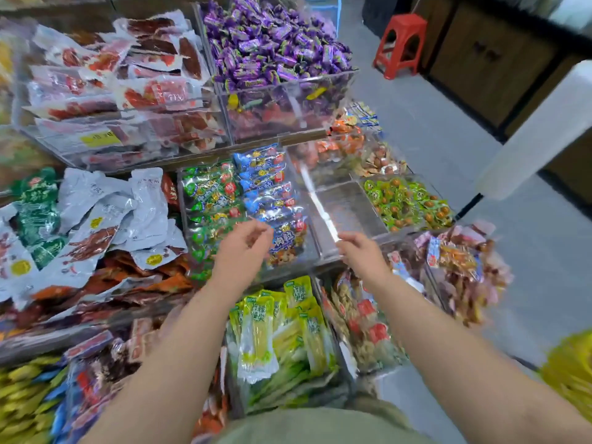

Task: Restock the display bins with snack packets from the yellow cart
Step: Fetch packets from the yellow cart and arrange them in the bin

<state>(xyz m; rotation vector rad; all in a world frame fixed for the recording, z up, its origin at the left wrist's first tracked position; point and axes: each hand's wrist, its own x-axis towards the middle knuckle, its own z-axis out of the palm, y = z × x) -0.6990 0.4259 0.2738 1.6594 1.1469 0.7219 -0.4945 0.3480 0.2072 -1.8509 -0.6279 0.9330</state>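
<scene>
Two hands are seen reaching over the clear display bins, and a lot is blurred by motion. The left hand [245, 240] is held over the bin of blue packets [272, 190] and green packets [211, 193]; its fingers [256, 227] are curled loosely together, and whether anything is pinched can't be told. The right hand [362, 251] is placed at the front edge of the empty bin [349, 209], fingers bent inward, nothing clearly gripped.

Only a yellow corner of the cart [570, 366] is caught at the lower right, cut off by the frame edge, so its contents can't be made out.

Bins on the middle shelf, counted around the hands: one with blue and green packets, one bare, one with round green-wrapped snacks [407, 200]. Above, purple candies [272, 43] are heaped in one bin and red-and-white pouches [112, 75] in another. Below, yellow-green packets [275, 328] are stacked upright. One red stool [400, 43] is parked on the floor behind.
</scene>
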